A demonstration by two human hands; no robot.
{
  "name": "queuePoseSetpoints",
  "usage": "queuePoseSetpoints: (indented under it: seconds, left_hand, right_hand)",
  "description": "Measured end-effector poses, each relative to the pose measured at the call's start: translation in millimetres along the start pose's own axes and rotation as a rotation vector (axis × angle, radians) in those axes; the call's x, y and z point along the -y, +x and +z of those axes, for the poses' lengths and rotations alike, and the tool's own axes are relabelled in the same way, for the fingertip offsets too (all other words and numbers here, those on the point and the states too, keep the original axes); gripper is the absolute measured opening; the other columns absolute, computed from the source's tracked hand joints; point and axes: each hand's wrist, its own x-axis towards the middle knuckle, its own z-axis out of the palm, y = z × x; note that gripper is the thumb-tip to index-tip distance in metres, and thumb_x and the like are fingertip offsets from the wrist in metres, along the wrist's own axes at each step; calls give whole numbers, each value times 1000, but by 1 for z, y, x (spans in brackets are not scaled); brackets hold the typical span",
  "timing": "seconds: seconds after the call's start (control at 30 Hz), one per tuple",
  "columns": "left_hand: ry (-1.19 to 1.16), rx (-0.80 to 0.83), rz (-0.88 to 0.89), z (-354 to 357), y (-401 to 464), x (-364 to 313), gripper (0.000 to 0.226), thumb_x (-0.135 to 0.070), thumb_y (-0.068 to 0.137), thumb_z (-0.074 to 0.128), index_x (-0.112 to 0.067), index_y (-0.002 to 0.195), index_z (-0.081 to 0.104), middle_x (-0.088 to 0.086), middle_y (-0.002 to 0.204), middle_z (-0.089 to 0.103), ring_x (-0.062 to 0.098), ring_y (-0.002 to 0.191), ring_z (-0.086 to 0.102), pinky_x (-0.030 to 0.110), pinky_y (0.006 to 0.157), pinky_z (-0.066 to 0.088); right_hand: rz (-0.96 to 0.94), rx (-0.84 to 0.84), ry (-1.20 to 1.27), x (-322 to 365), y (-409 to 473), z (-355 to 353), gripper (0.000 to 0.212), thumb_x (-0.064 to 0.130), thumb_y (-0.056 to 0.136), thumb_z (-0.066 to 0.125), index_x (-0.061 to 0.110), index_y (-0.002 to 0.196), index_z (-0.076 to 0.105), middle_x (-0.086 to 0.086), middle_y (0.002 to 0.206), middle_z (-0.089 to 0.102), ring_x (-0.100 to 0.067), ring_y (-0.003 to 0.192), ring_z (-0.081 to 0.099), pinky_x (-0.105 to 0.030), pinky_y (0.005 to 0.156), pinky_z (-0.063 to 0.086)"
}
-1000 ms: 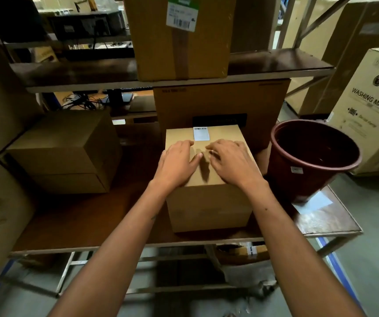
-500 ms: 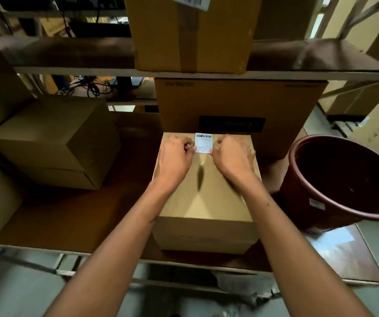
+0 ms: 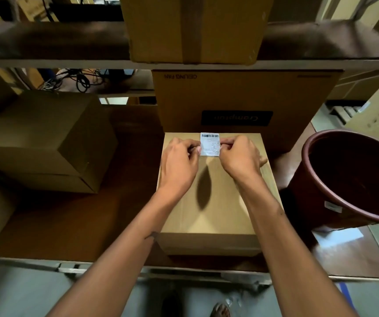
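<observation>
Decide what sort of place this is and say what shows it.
Probably a warehouse or stockroom: a taped carton on metal shelving, a barcode label on the box, a ceiling fan carton behind.

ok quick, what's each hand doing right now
Left hand: pinches the left edge of the white paper barcode label.
Right hand: pinches its right edge.

a warehouse stockroom: metal shelving stacked with cardboard cartons, one marked ceiling fan

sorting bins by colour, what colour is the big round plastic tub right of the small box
The round plastic tub is dark reddish-brown; the head view shows it best.
</observation>
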Motion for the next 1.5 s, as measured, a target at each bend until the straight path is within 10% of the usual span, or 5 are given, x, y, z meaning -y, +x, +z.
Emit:
queuePoseSetpoints:
  seconds: [0.33, 0.53, 0.73, 1.07, 1.5]
  left_hand:
    - [-44, -35, -59, 5, 1, 1, 30, -21, 113, 53, -19, 123, 81, 2, 112, 80, 26, 112, 70, 40, 96, 50]
    - [1, -34, -42, 13, 4, 5, 29, -20, 113, 52, -16, 121, 80, 6, 110, 80, 29, 111, 71, 46, 98, 51]
    - [-23, 3, -7, 4, 8, 11, 29, -18, 111, 58, -19, 131, 78, 5, 120, 76, 23, 117, 67, 20, 96, 39]
    - [-143, -2, 16, -5, 3, 10, 29, -18, 111, 58, -22, 132, 78, -3, 121, 78, 17, 104, 74, 41, 100, 57]
    - [-338, 46, -25, -12, -7, 4, 34, -23, 114, 55, -33, 147, 61, -17, 117, 76, -10, 98, 69, 17, 88, 58]
  right_hand:
    - [51, -2, -32, -2, 17, -3, 33, 42, 101, 60, 19, 80, 71, 4, 88, 72, -31, 95, 65, -49, 100, 25]
    - [75, 43, -175, 2, 27, -1, 52, 61, 105, 51, 14, 95, 72, -5, 94, 75, -35, 98, 67, -60, 112, 15]
    - [47, 127, -110, -7, 37, 3, 61, 71, 99, 52, 14, 84, 69, 1, 87, 75, -31, 101, 69, -65, 115, 10]
    - [-14, 87, 146, -10, 23, 2, 45, 70, 93, 61, 31, 83, 80, 11, 83, 79, -20, 97, 71, -51, 108, 38]
    - [131, 182, 441, 0, 38, -19, 32, 72, 48, 86, 49, 70, 80, 9, 58, 72, -22, 82, 68, -63, 110, 49]
